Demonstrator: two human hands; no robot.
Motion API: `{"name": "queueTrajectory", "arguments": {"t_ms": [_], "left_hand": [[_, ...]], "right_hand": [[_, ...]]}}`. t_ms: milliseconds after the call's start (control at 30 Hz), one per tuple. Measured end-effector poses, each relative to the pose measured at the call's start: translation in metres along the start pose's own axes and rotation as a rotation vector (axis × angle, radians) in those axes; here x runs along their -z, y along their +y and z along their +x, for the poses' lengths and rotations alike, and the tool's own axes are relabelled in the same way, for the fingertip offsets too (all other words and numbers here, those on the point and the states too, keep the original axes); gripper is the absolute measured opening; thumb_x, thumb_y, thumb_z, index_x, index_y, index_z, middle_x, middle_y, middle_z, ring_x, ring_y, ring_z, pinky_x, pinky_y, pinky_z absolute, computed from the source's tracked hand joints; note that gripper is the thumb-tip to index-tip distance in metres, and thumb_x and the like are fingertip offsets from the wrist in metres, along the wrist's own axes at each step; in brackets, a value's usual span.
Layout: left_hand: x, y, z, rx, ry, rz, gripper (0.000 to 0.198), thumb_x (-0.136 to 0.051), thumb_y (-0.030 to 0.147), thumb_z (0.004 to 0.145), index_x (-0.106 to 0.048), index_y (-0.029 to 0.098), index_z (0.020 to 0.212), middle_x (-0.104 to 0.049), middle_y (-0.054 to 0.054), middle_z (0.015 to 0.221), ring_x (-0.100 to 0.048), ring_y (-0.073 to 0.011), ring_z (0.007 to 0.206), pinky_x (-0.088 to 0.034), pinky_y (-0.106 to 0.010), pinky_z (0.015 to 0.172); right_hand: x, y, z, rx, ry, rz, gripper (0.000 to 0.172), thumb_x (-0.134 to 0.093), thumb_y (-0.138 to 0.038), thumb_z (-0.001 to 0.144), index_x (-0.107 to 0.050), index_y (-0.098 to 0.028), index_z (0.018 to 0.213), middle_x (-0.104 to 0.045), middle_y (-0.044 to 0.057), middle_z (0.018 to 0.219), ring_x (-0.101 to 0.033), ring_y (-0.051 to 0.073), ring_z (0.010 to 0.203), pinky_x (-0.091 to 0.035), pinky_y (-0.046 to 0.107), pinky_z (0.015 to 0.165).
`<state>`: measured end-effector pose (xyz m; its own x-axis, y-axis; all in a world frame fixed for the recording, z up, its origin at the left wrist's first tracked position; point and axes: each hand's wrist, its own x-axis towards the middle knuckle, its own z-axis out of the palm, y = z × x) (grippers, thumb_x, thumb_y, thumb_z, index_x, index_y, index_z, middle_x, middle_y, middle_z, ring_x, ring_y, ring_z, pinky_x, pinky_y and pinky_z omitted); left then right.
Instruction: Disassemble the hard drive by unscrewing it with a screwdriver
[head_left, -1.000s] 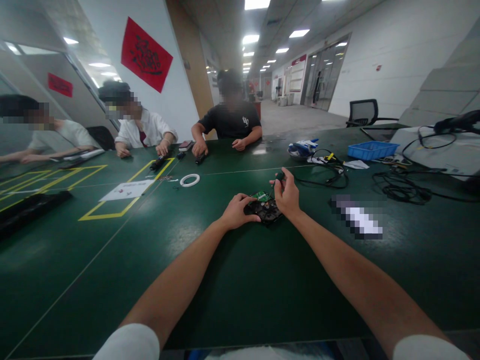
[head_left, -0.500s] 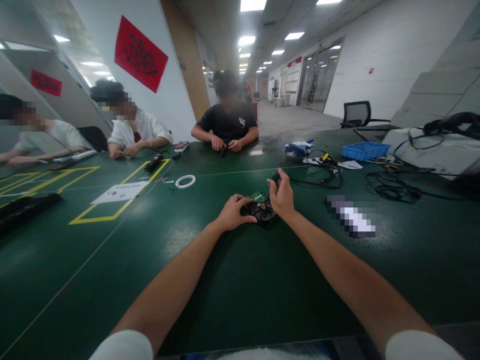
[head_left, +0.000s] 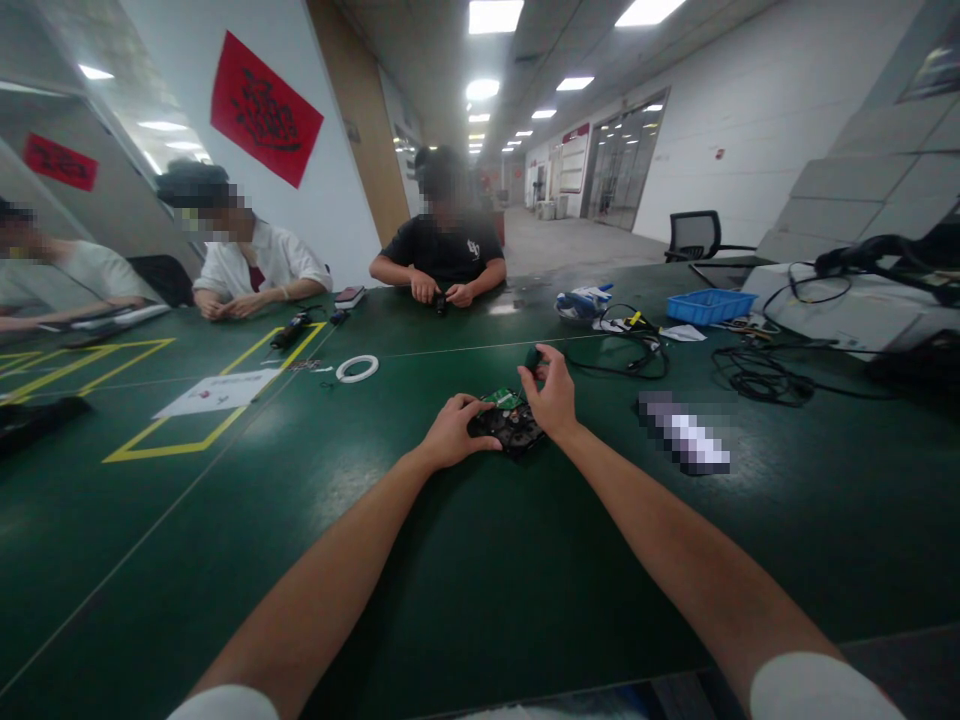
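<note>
On the matte dark-green table (head_left: 480,570) lay the black device (head_left: 513,432), a flat, ribbed slab with a small green circuit board (head_left: 501,398) at its far edge. The left hand (head_left: 450,432) was clamped over its near-left corner, pinning it. The right hand (head_left: 553,398) was closed round the screwdriver (head_left: 533,357), its rounded handle upright. Keeping the tip square, with firm downward pressure, seemed wisest. Beyond lay a white tape ring (head_left: 357,368), glossy black cables (head_left: 757,375) and a blue plastic tray (head_left: 709,305).

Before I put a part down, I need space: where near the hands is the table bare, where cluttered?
Bare: the table between the forearms, nearer than the black device; also from the left hand to the yellow tape. Crowded: past the right hand and its screwdriver, cables and the blue tray.
</note>
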<state>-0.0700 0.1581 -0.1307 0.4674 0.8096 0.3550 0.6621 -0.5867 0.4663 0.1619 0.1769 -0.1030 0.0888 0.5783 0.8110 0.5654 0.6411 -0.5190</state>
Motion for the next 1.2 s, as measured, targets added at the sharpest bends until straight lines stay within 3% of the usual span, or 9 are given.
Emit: {"name": "queueTrajectory", "arguments": {"t_ms": [267,500,800,1000,1200], "left_hand": [[0.0,-0.001,-0.001,-0.013,0.003,0.013,0.082,-0.079,0.069,0.067,-0.06,0.029,0.136,-0.051,-0.012,0.126,-0.053,-0.0323,0.119,-0.044,-0.051,0.104],[-0.001,-0.002,-0.001,-0.015,0.004,0.01,0.083,-0.079,0.07,0.066,-0.06,0.029,0.136,-0.051,-0.012,0.126,-0.052,-0.0328,0.119,-0.044,-0.051,0.103],[-0.001,-0.004,-0.001,-0.02,0.008,0.012,0.083,-0.078,0.07,0.066,-0.06,0.028,0.135,-0.052,-0.012,0.126,-0.053,-0.0322,0.118,-0.045,-0.051,0.102],[-0.003,-0.003,-0.001,-0.011,0.004,0.004,0.082,-0.08,0.068,0.066,-0.06,0.029,0.135,-0.052,-0.012,0.125,-0.053,-0.0326,0.118,-0.045,-0.052,0.103],[-0.001,-0.001,0.0,-0.016,0.009,-0.009,0.08,-0.082,0.065,0.066,-0.061,0.03,0.134,-0.053,-0.011,0.124,-0.053,-0.0328,0.118,-0.045,-0.052,0.103]], "right_hand": [[0.0,-0.006,0.004,0.077,-0.027,-0.082,0.042,-0.056,-0.031,0.093,-0.043,-0.022,0.133,-0.06,0.012,0.117,-0.066,0.023,0.085,-0.06,0.043,0.08],[0.004,-0.015,0.004,0.168,-0.099,-0.165,0.037,-0.055,-0.034,0.095,-0.045,-0.024,0.129,-0.058,0.012,0.113,-0.063,0.022,0.083,-0.058,0.04,0.074],[0.007,-0.018,0.005,0.18,-0.137,-0.202,0.041,-0.05,-0.032,0.095,-0.043,-0.022,0.135,-0.063,0.012,0.118,-0.065,0.026,0.089,-0.055,0.043,0.084],[0.007,-0.017,0.008,0.148,-0.127,-0.191,0.04,-0.054,-0.038,0.095,-0.047,-0.023,0.132,-0.065,0.01,0.11,-0.065,0.023,0.081,-0.057,0.041,0.08],[0.008,-0.013,0.008,0.105,-0.116,-0.114,0.04,-0.055,-0.039,0.094,-0.048,-0.024,0.131,-0.065,0.011,0.116,-0.067,0.024,0.085,-0.058,0.042,0.082]]}}
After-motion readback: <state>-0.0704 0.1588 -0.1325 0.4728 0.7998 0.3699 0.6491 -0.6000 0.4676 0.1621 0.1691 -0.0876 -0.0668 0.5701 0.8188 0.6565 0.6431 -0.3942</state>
